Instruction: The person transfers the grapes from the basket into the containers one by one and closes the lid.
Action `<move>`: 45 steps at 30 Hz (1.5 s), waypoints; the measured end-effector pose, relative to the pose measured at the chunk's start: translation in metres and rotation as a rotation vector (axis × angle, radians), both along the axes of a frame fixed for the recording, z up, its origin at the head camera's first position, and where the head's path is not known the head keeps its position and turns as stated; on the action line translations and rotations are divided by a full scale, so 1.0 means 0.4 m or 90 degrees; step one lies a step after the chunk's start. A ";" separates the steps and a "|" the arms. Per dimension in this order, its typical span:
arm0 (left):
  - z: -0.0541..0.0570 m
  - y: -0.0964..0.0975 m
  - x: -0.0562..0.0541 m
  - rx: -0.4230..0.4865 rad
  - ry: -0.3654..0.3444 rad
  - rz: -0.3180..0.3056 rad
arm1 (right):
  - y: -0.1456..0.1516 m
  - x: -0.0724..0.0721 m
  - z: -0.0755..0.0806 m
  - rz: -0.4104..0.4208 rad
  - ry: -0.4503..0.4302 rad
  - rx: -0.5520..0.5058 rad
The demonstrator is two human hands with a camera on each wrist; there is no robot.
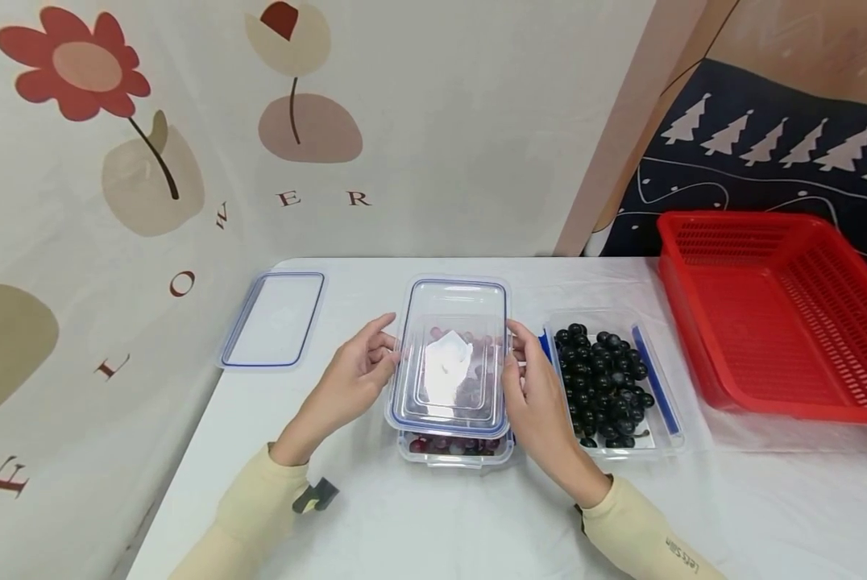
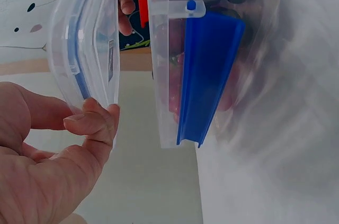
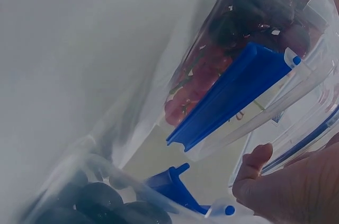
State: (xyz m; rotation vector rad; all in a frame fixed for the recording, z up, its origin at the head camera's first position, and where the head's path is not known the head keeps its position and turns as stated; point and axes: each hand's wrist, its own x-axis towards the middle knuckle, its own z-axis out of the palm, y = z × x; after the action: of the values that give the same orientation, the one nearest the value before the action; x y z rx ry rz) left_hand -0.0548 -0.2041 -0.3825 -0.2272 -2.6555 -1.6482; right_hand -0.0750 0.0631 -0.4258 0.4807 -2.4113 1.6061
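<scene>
Between both hands is a clear lid (image 1: 455, 300) with a blue seal, held just above a clear plastic container (image 1: 457, 462) of red grapes (image 1: 470, 445). My left hand (image 1: 350, 374) pinches the lid's left edge between thumb and fingers. On the opposite edge, my right hand (image 1: 537, 393) grips with its thumb toward me and fingers farther back. A gap separates lid and container rim in the left wrist view, where a blue side latch (image 2: 209, 75) hangs folded down. The opposite blue latch (image 3: 233, 97) is also down. The lid covers most of the grapes from above.
Right beside my right hand stands an uncovered container (image 1: 669, 439) of black grapes (image 1: 600, 383), its blue latches swung out. A second blue-sealed lid (image 1: 274, 322) lies at the table's left edge. A red plastic basket (image 1: 745, 322) sits at the back right, and printed cloth hangs behind.
</scene>
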 end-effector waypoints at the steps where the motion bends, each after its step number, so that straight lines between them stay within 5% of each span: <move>1: 0.001 0.001 -0.001 -0.003 -0.002 0.003 | 0.001 -0.002 0.000 0.000 0.002 -0.004; 16: 0.025 0.023 0.004 -0.011 0.042 0.089 | 0.010 -0.005 0.019 -0.015 0.072 -0.052; 28: 0.035 0.036 0.003 0.031 0.159 0.137 | 0.013 -0.019 0.030 -0.046 0.170 -0.081; 45: 0.055 0.033 0.015 0.094 0.163 0.133 | 0.024 -0.028 0.040 -0.083 0.222 -0.093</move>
State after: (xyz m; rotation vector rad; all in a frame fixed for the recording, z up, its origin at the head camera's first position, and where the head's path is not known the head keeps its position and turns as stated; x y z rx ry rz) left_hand -0.0487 -0.1908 -0.3604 -0.1410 -2.2770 -1.6174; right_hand -0.0861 0.0726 -0.4097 0.5161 -2.0122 1.4878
